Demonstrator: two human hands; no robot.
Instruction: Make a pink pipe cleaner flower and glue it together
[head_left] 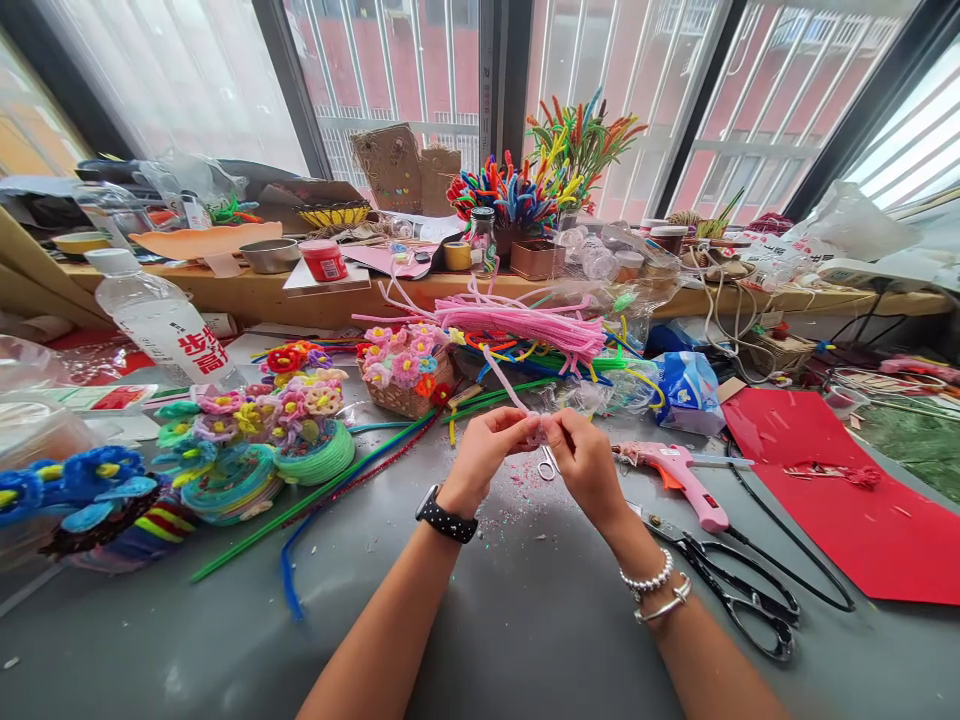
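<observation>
A pale pink pipe cleaner (504, 376) is pinched between both hands above the middle of the table, one free end sticking up and to the left. My left hand (484, 448), with a dark watch strap at the wrist, closes thumb and fingers on it. Right beside it, my right hand (584, 462) also pinches the pipe cleaner; the fingers partly hide the worked part. Just below the fingertips lie small scissors (548, 466), of which the finger loops show. Behind the hands rests a thick bundle of pink pipe cleaners (525, 325).
On the right lie a pink glue gun (686, 478), large black scissors (739, 590) and a red sheet (840, 500). Pipe-cleaner flower baskets (232, 480) and a water bottle (161, 320) stand left. Green pipe cleaners (300, 515) cross the grey table (525, 640).
</observation>
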